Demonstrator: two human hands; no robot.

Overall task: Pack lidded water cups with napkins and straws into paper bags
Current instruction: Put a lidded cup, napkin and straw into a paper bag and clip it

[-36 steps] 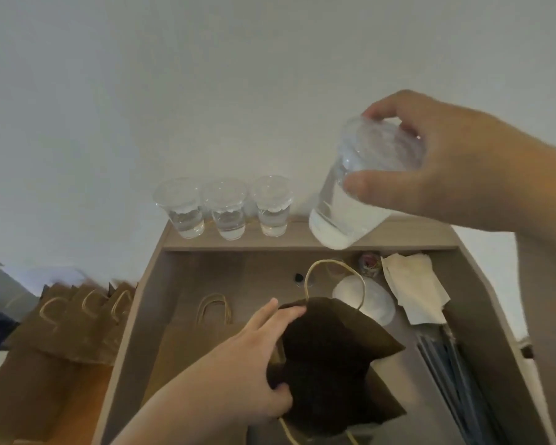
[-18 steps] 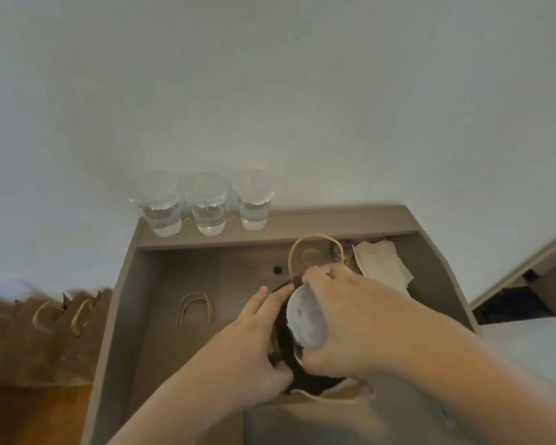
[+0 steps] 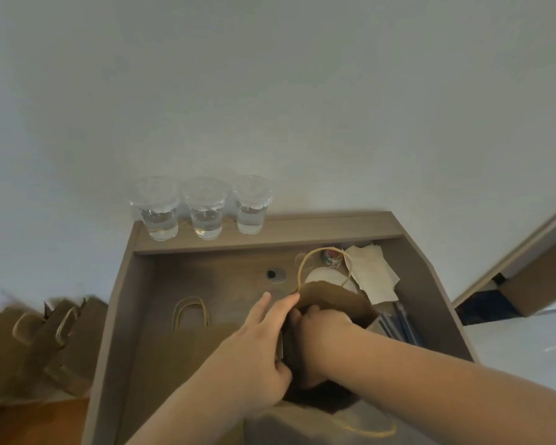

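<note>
Brown paper bag (image 3: 331,300), rim pinched open by the left hand (image 3: 257,345), swallows the right hand (image 3: 325,326), its grip hidden; seating a cup, I'd judge, with napkins (image 3: 371,274) and straws (image 3: 398,319) next.

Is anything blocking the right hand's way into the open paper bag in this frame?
Nothing visible does. The left hand holds the paper bag open at its rim, and the right hand reaches straight into the mouth. What it holds, if anything, is hidden.

Right hand (image 3: 325,327) plugs the open bag (image 3: 334,297); napkins (image 3: 370,273) and straws (image 3: 402,322) crowd beside.
</note>
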